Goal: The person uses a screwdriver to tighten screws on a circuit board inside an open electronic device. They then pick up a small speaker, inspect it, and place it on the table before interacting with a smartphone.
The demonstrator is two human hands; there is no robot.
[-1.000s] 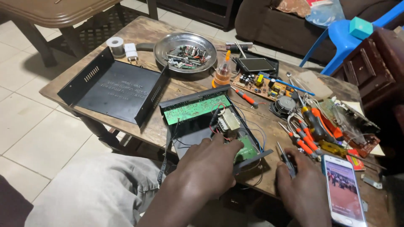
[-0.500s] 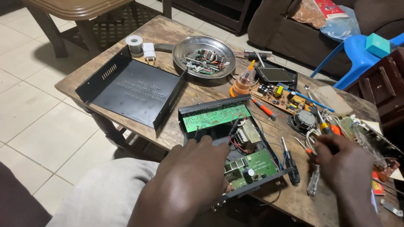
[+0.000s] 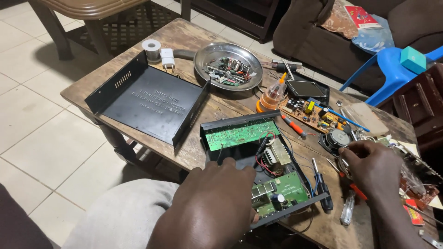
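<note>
Head view: my left hand lies spread flat on the open chassis (long axis running away from me); my right hand, fingers curled, rummages among tools just beside it.

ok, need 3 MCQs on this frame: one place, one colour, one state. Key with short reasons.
1. Where does the metal dish of parts sit?
A. far side of the wooden table
B. on the floor
C. on the blue chair

2. What colour is the detached cover lying beside the opened chassis?
A. white
B. black
C. red

3. What is the left hand doing?
A. lifted clear of everything
B. resting on the chassis's near edge
C. holding the solder spool

Key: 1 A, the dish stands on the table beyond the cover. 2 B, the cover is plain black sheet metal. 3 B, the hand lies on the chassis; the right hand is among the tools.
</note>
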